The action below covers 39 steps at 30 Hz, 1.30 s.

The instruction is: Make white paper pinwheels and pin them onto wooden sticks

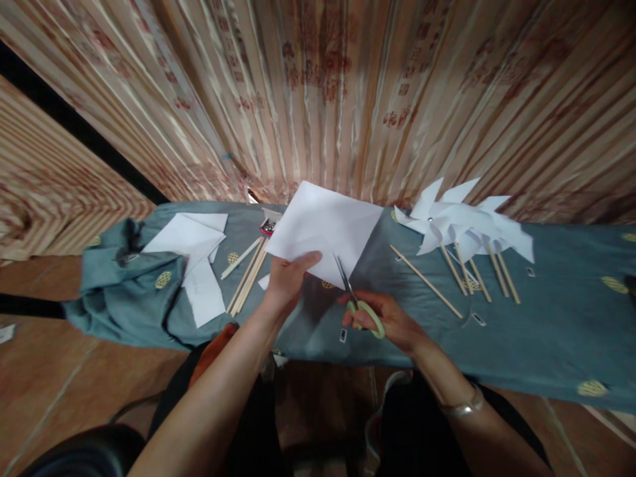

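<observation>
A square sheet of white paper (325,225) is held up over the table by my left hand (288,281), which pinches its near left edge with the thumb on top. My right hand (380,318) grips a pair of scissors (365,315) with pale green handles. The scissor blades point away from me and lie at the paper's near corner, one of them over its face. How far they have cut into the sheet I cannot tell. Left of the paper lie several wooden sticks (248,278) and a small red box (268,226) of shiny pins or tacks.
Several finished paper pinwheels (462,222) on sticks lie in a heap to the right, beside a loose stick (426,281). More white paper (189,238) is at the left. A grey-green cloth (561,318) covers the narrow table, bunched at its left end. Patterned curtains (318,99) hang behind.
</observation>
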Each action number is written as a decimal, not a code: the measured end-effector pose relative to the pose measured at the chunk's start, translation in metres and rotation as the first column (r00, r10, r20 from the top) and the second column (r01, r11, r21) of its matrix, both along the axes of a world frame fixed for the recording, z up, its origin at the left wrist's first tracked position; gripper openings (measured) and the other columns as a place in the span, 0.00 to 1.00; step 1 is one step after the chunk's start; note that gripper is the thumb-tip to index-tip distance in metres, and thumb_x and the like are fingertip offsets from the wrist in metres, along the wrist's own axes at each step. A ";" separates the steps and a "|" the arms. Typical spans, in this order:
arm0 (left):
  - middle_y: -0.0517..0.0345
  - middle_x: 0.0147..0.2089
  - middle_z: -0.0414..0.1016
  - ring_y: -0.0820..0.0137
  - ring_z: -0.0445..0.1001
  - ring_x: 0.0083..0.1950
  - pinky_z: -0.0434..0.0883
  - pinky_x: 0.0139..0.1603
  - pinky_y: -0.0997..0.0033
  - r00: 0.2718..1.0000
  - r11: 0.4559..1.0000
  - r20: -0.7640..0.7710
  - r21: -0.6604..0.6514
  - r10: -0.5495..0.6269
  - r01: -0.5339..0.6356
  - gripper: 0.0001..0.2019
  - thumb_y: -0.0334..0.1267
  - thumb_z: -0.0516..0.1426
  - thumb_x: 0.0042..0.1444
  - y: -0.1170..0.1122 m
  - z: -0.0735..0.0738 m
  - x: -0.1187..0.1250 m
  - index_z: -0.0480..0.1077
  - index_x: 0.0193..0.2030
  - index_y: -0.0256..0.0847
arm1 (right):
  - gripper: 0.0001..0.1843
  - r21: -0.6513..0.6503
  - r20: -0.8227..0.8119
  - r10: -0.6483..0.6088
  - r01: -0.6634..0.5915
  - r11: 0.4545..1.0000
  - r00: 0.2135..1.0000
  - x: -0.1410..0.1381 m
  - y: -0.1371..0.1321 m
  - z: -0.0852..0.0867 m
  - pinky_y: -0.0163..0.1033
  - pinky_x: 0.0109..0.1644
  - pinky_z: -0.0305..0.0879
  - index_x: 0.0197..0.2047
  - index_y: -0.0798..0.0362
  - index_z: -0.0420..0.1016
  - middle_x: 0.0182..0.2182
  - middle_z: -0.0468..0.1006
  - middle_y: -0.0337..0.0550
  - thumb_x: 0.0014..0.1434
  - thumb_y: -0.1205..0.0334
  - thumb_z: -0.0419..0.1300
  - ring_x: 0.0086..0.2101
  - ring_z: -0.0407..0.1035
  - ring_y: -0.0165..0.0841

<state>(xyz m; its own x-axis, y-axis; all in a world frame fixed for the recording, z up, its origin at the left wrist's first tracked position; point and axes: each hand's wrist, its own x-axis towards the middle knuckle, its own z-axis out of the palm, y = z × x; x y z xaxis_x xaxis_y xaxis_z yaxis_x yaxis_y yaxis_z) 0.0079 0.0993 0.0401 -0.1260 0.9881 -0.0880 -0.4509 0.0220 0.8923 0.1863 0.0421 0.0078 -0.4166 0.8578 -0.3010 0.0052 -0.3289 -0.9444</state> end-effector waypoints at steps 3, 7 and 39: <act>0.55 0.39 0.81 0.62 0.78 0.41 0.74 0.40 0.66 1.000 0.999 -0.001 0.031 0.006 -0.006 0.27 0.29 0.66 0.37 0.004 0.004 -0.007 0.73 0.49 0.39 | 0.34 0.003 0.032 0.081 -0.081 0.997 0.996 0.020 0.000 0.004 0.36 0.34 0.64 0.45 0.55 0.76 0.30 0.79 0.44 0.43 0.37 0.68 0.28 0.68 0.30; 0.57 0.37 0.81 0.63 0.78 0.43 0.73 0.46 0.65 1.000 0.999 -0.020 0.038 -0.001 0.002 0.26 0.26 0.65 0.37 0.005 0.008 -0.013 0.74 0.47 0.41 | 0.35 0.065 -0.004 0.103 -0.102 0.993 0.995 0.051 0.000 0.007 0.37 0.35 0.63 0.48 0.55 0.76 0.30 0.78 0.44 0.47 0.35 0.64 0.29 0.67 0.31; 0.51 0.45 0.79 0.62 0.77 0.46 0.73 0.50 0.61 0.848 0.851 0.280 -0.153 -0.450 0.502 0.23 0.53 0.65 0.46 -0.018 -0.003 0.006 0.75 0.44 0.40 | 0.19 -0.104 -0.317 -0.675 0.683 0.723 0.666 0.025 0.030 -0.008 0.40 0.40 0.73 0.36 0.50 0.77 0.33 0.81 0.36 0.39 0.61 0.73 0.34 0.75 0.34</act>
<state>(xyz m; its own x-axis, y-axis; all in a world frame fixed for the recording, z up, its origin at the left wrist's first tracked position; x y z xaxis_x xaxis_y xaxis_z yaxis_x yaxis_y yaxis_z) 0.0137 0.0815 0.0367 0.4040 0.8740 -0.2701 -0.5225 0.4629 0.7160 0.2108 0.0718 -0.0007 0.2178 0.9458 -0.2409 -0.5044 -0.1023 -0.8574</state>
